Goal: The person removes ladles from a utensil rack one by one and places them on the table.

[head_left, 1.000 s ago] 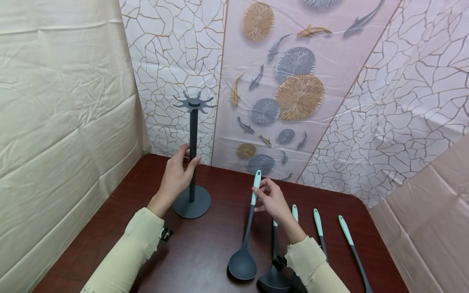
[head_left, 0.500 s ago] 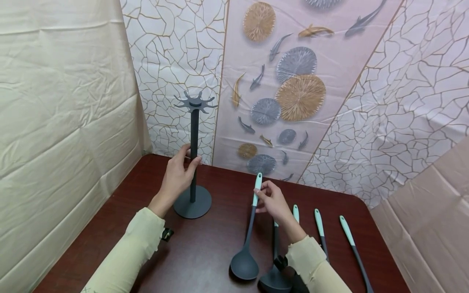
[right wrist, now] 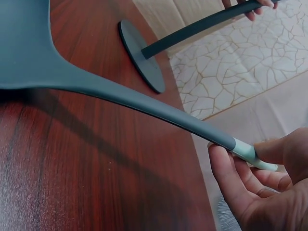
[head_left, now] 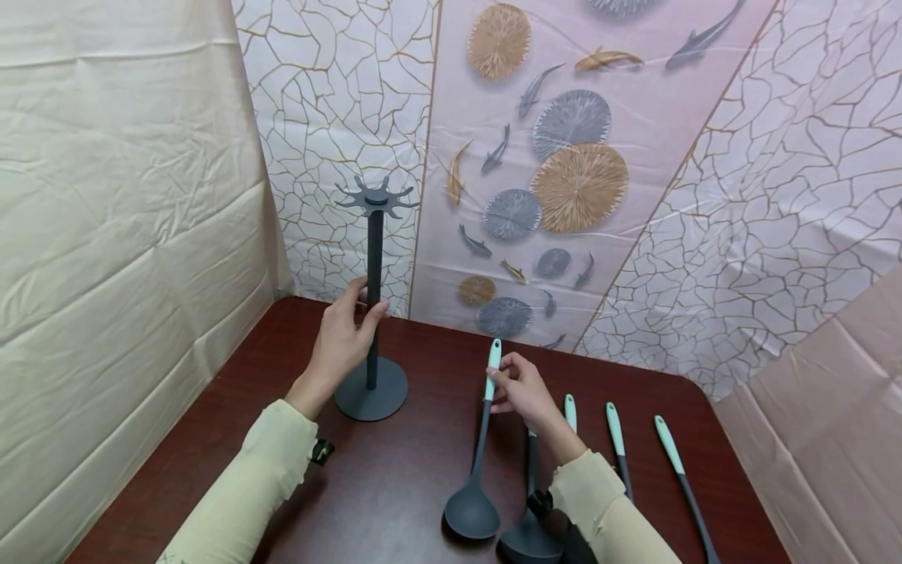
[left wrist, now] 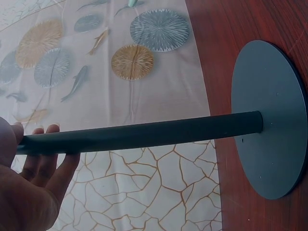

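My left hand (head_left: 345,329) holds the upright pole of a dark grey utensil stand (head_left: 372,395), thumb on one side and fingers on the other. The stand is upright on its round base, with a ring of hooks at the top. My right hand (head_left: 524,392) pinches the mint-green handle of a dark grey ladle (head_left: 474,509) between thumb and fingers. The handle is raised and slants up toward the back, while the bowl is low over the table. Whether the bowl touches the table I cannot tell. In the right wrist view the ladle's handle (right wrist: 159,111) is lifted above its shadow.
A second dark utensil (head_left: 528,540) with a bowl-like head lies right of the ladle, partly behind my right wrist. Further right lie more mint-handled utensils (head_left: 615,429), including one (head_left: 669,445) nearest the right edge. The brown table (head_left: 395,486) meets a patterned cloth (head_left: 535,235) behind.
The top of the ladle's handle has come down slightly with my right hand. My left hand and the stand keep nearly the same place.
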`<state>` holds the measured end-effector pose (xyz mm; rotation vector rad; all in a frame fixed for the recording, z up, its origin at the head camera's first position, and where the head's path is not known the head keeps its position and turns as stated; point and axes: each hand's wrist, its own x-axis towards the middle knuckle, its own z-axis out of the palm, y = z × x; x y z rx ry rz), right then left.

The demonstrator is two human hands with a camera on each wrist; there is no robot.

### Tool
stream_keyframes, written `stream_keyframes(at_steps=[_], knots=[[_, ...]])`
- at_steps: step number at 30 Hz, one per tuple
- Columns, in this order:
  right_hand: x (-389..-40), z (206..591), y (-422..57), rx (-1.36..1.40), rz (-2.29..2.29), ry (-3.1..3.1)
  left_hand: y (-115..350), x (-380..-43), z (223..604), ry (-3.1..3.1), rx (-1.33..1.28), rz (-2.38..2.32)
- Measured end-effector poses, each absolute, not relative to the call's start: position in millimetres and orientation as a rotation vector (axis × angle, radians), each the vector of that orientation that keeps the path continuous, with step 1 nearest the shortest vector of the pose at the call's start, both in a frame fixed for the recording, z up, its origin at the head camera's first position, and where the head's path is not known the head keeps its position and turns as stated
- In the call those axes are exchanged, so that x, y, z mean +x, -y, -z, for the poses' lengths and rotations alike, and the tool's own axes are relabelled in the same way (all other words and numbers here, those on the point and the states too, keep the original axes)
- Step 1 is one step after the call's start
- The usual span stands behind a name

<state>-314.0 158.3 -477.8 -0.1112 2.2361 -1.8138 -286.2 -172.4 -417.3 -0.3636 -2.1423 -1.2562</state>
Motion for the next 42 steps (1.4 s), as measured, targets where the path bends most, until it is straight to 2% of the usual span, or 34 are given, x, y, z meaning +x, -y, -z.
stream_keyframes(at_steps=[42], knots=[[-316,501,-166,-0.069,1.602,-2.285,172,-285,417,2.157,-0.357,1.233]])
